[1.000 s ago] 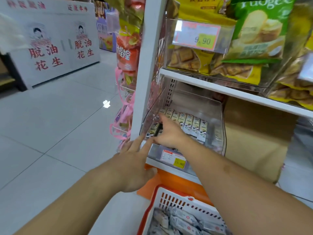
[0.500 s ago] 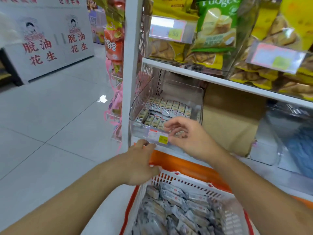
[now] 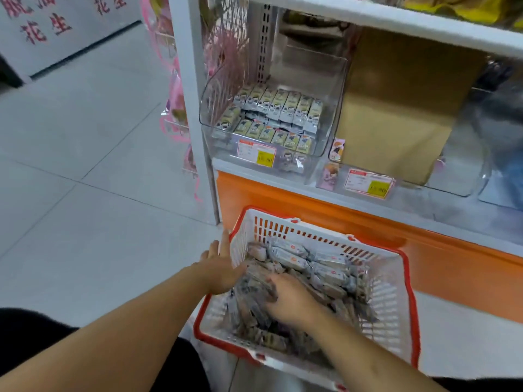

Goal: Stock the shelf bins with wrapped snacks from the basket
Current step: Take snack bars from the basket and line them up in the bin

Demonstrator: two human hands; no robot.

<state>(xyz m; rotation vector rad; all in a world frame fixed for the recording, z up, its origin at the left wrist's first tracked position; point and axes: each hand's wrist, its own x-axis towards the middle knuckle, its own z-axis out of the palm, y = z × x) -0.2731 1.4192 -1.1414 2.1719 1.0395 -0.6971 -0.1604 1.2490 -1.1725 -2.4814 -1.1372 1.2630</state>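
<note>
A white basket (image 3: 387,292) with a red rim is seen on the floor (image 3: 85,193) in front of the orange base of the shelf unit (image 3: 311,193). It is filled with a loose heap of grey wrapped snacks (image 3: 311,264). The right hand (image 3: 291,298) is plunged into the heap near the middle of the basket, palm down, with the fingers bent into the wrappers; they appear to be gathered round several snacks, though the motion blur leaves the grip itself uncertain. The left hand (image 3: 220,264) is held flat against the outside of the basket's left wall, fingers straight and pointing up towards the rim, nothing being grasped.

Above, on the lowest shelf, a clear plastic bin (image 3: 331,103) is partly stocked: two neat rows of small upright snack packs (image 3: 280,108) are stood side by side in it, and a few more packs are seen low behind its front wall. A price tag (image 3: 256,153) in white and yellow is fixed to the front of this bin. Just to the right a second clear bin (image 3: 458,176) is occupied by a brown cardboard box (image 3: 396,114), with another price tag (image 3: 368,183) and two small pink packets (image 3: 336,147) at its front. Pink packaging (image 3: 175,89) is hung on the end of the shelf unit, at the left.
</note>
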